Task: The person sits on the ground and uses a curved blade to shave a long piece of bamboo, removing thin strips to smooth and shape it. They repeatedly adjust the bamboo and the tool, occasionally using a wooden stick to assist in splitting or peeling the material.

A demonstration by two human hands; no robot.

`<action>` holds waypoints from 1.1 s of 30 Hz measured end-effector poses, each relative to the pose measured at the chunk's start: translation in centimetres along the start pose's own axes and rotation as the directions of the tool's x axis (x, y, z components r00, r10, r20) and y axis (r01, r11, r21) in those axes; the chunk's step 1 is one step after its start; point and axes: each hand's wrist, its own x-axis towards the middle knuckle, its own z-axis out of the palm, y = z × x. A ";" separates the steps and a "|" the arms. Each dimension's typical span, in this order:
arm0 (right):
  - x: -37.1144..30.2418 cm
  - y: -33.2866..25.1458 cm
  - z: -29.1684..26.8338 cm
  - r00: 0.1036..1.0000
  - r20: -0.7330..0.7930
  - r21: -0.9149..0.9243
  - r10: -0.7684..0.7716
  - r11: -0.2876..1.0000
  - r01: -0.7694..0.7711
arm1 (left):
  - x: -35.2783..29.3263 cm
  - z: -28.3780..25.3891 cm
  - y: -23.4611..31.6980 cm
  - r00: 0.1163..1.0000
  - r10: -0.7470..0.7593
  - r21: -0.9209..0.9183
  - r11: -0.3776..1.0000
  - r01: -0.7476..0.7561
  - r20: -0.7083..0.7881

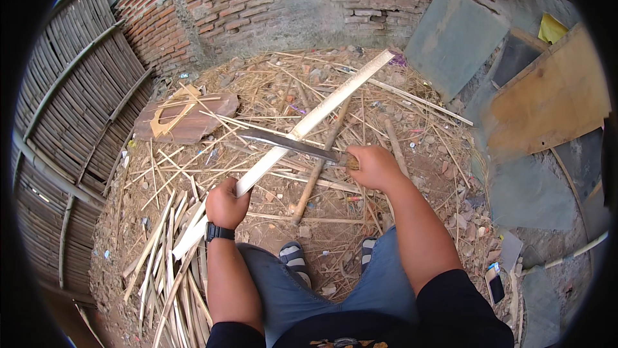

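My left hand (226,204) is wrapped round the lower part of a long, pale bamboo strip (336,97). The strip slants away from me, up to the right, and its short lower end sticks out below my fist. In my right hand (373,168) is the wooden handle of a machete (288,142). Its dark blade points left and lies across the strip near its middle. Whether the edge bites into the strip I cannot tell.
Split bamboo strips (177,271) are heaped at lower left. A brown board (187,119) lies at far left, and a thick stick (322,161) rests on the littered ground. Grey and brown sheets (458,39) lean at right. A bamboo fence (71,103) and brick wall (290,7) enclose the spot.
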 end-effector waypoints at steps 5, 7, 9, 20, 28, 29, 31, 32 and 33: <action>0.7 5.1 -1.0 0.908 -0.267 0.233 0.322 0.936 -0.263 | 0.3 -0.2 0.0 0.999 0.040 0.058 0.997 -0.040 0.007; 0.8 7.6 -0.2 0.862 -0.363 0.293 0.353 0.922 -0.254 | 0.2 -0.2 0.9 0.998 0.055 0.060 0.997 -0.056 0.022; 0.6 7.7 -0.2 0.876 -0.348 0.268 0.333 0.931 -0.247 | 0.3 0.0 0.8 0.998 0.058 0.042 0.997 -0.058 0.007; -0.1 0.1 -0.1 0.999 -0.046 0.016 -0.010 1.000 0.011 | 0.1 -0.3 0.4 0.999 -0.022 0.021 1.000 0.021 0.025; 0.4 5.9 -1.2 0.858 -0.302 0.268 0.417 0.900 -0.343 | 0.1 -0.3 0.8 0.999 0.028 0.075 0.997 -0.031 0.037; 0.4 5.8 -1.3 0.866 -0.278 0.272 0.415 0.899 -0.343 | 0.1 -0.2 0.8 0.999 0.024 0.066 0.997 -0.026 0.033; 0.1 5.4 -1.2 0.895 -0.257 0.243 0.364 0.921 -0.305 | 0.2 0.2 1.0 0.999 0.021 0.046 0.999 -0.022 0.033; 0.0 4.6 -0.6 0.914 -0.256 0.218 0.315 0.940 -0.263 | 0.2 0.2 1.2 0.999 0.013 0.039 0.999 -0.014 0.030; 0.0 3.9 -0.3 0.930 -0.254 0.192 0.267 0.956 -0.222 | 0.2 0.2 1.4 1.000 0.006 0.031 1.000 -0.007 0.028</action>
